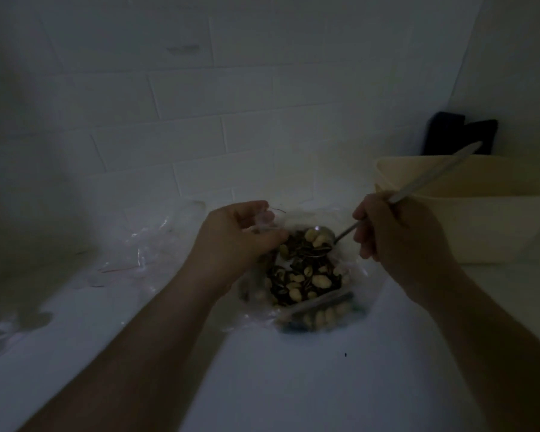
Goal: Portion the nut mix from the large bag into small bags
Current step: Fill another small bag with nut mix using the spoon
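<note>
Off to the far side of my left hand [231, 244] lie the empty small bags [156, 244], crumpled and clear. That hand pinches the large bag [300, 275] open at its rim. Just inside the opening, my right hand [399, 241] curls round a spoon [320, 241], loaded bowl down-left, handle slanting up-right. I judge the scoop must travel leftward, across my holding hand.

Your arms are bare from the bottom edge of the view up to the wrists — no sleeves or cuffs show. Your left hand [231, 241] and right hand [396, 235] carry no gloves, and no rings, watch or bands can be made out — the dim light hides finer detail.
</note>
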The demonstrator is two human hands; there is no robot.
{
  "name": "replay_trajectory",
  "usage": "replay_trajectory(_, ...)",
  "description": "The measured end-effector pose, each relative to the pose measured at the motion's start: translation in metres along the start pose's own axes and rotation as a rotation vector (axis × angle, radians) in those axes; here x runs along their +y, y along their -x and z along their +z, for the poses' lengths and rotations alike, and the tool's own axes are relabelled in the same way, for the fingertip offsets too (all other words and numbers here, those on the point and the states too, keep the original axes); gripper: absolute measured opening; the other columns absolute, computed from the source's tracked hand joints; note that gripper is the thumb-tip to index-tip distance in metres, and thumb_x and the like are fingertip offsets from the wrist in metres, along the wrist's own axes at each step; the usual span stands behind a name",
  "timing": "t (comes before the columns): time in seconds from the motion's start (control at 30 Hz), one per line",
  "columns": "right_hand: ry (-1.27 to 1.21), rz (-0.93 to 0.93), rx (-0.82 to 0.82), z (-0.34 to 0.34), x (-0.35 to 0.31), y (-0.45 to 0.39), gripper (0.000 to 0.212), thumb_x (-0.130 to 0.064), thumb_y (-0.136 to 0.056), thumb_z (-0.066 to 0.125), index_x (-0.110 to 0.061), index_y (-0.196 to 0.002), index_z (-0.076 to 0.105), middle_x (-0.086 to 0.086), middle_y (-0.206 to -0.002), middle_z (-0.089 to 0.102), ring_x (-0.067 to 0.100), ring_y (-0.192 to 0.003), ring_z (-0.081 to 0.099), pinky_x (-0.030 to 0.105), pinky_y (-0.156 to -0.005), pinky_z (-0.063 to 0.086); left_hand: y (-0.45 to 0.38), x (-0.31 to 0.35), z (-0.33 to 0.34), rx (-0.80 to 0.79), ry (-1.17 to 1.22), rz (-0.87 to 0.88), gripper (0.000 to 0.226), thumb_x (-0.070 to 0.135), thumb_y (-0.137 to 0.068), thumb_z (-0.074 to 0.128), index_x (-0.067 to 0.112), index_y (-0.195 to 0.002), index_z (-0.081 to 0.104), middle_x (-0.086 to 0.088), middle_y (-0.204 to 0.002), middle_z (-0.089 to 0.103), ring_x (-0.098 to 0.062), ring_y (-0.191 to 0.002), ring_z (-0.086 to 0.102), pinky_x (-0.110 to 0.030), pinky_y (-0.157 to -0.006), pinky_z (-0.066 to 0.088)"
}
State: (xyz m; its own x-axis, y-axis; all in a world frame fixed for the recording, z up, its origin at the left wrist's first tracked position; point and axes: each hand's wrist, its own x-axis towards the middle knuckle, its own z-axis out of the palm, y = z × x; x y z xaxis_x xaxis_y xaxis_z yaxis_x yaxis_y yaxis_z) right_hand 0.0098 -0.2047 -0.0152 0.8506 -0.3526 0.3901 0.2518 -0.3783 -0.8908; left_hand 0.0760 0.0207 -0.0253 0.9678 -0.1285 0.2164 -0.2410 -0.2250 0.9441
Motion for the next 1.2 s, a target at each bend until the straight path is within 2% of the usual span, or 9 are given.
replay_trajectory(0.13, 0.043, -0.142, 0.096, -0.011, -0.013, 0.003, 0.036, -0.036, -0.107, 0.045, -0.024, -0.081, 0.066, 0.004, -0.066, 0.069, 0.019, -0.053, 0.064, 0.031, -0.055, 0.045, 0.009, 0.001, 0.012, -0.043, -0.170, 0.104, 0.066, 0.029, -0.074, 0.093, 0.027, -0.135, 0.069, 0.026, -0.109, 0.069, 0.023, -0.092, 0.062, -0.011, -0.090, 0.055)
replay_trajectory(0.3, 0.169, -0.275, 0.194, -0.016, -0.026, 0.008, 0.035, -0.034, -0.110, 0.044, -0.027, -0.083, 0.064, -0.004, -0.071, 0.070, 0.013, -0.056, 0.066, 0.030, -0.057, 0.048, 0.010, 0.000, 0.019, -0.044, -0.327, 0.227, 0.068, 0.031, -0.078, 0.090, 0.028, -0.141, 0.065, 0.024, -0.115, 0.063, 0.038, -0.086, 0.047, 0.008, -0.074, 0.037)
replay_trajectory(0.47, 0.241, -0.352, 0.145, -0.014, -0.030, 0.011, 0.035, -0.038, -0.111, 0.041, -0.023, -0.090, 0.065, -0.005, -0.065, 0.067, 0.008, -0.061, 0.068, 0.020, -0.059, 0.049, 0.008, -0.001, 0.025, -0.043, -0.371, 0.220, 0.071, 0.044, -0.077, 0.089, 0.034, -0.142, 0.063, 0.028, -0.111, 0.063, 0.023, -0.089, 0.056, 0.003, -0.084, 0.041)
replay_trajectory(0.57, 0.421, -0.461, 0.088, -0.009, -0.031, 0.014, 0.043, -0.044, -0.109, 0.033, -0.021, -0.088, 0.064, -0.005, -0.062, 0.065, 0.008, -0.059, 0.064, 0.020, -0.059, 0.046, 0.008, -0.003, 0.030, -0.029, -0.400, 0.233, 0.075, 0.052, -0.076, 0.087, 0.033, -0.143, 0.061, 0.019, -0.121, 0.071, 0.004, -0.107, 0.065, -0.022, -0.100, 0.053)
replay_trajectory(0.67, 0.472, -0.551, 0.067, -0.003, -0.032, 0.015, 0.042, -0.043, -0.106, 0.032, -0.020, -0.092, 0.063, -0.004, -0.064, 0.063, 0.008, -0.059, 0.061, 0.019, -0.064, 0.045, 0.006, -0.006, 0.034, 0.007, -0.449, 0.269, 0.075, 0.065, -0.071, 0.079, 0.034, -0.138, 0.065, 0.014, -0.115, 0.076, -0.008, -0.109, 0.070, -0.039, -0.099, 0.057)
replay_trajectory(0.77, 0.486, -0.622, 0.076, 0.004, -0.033, 0.015, 0.038, -0.037, -0.106, 0.035, -0.017, -0.095, 0.065, -0.008, -0.065, 0.060, 0.004, -0.056, 0.052, 0.002, -0.066, 0.039, 0.002, -0.010, 0.038, 0.004, -0.507, 0.298, 0.056, 0.074, -0.072, 0.070, 0.038, -0.115, 0.070, 0.016, -0.095, 0.076, -0.009, -0.093, 0.072, -0.039, -0.085, 0.060)
replay_trajectory(0.87, 0.518, -0.658, 0.084, 0.008, -0.032, 0.016, 0.038, -0.034, -0.107, 0.036, -0.014, -0.097, 0.066, -0.014, -0.065, 0.052, -0.005, -0.054, 0.043, -0.004, -0.064, 0.034, -0.001, -0.014, 0.041, 0.039, -0.514, 0.292, 0.054, 0.074, -0.073, 0.071, 0.033, -0.108, 0.069, 0.014, -0.089, 0.075, -0.010, -0.089, 0.071, -0.040, -0.083, 0.059)
replay_trajectory(1.0, 0.569, -0.655, 0.098, 0.017, -0.027, 0.016, 0.036, -0.034, -0.108, 0.035, -0.016, -0.100, 0.064, -0.014, -0.071, 0.042, -0.006, -0.058, 0.037, 0.000, -0.066, 0.035, -0.003, -0.015, 0.040, 0.041, -0.464, 0.279, 0.047, 0.071, -0.075, 0.075, 0.040, -0.110, 0.071, 0.019, -0.088, 0.075, 0.001, -0.083, 0.069, -0.038, -0.080, 0.060)
replay_trajectory(1.2, 0.548, -0.704, 0.116, 0.022, -0.022, 0.017, 0.033, -0.028, -0.109, 0.038, -0.010, -0.103, 0.064, 0.001, -0.088, 0.060, 0.011, -0.080, 0.049, 0.012, -0.072, 0.030, -0.001, -0.012, 0.037, 0.069, -0.365, 0.242, 0.038, 0.057, -0.079, 0.084, 0.039, -0.110, 0.074, 0.021, -0.094, 0.076, 0.007, -0.087, 0.069, -0.030, -0.084, 0.059)
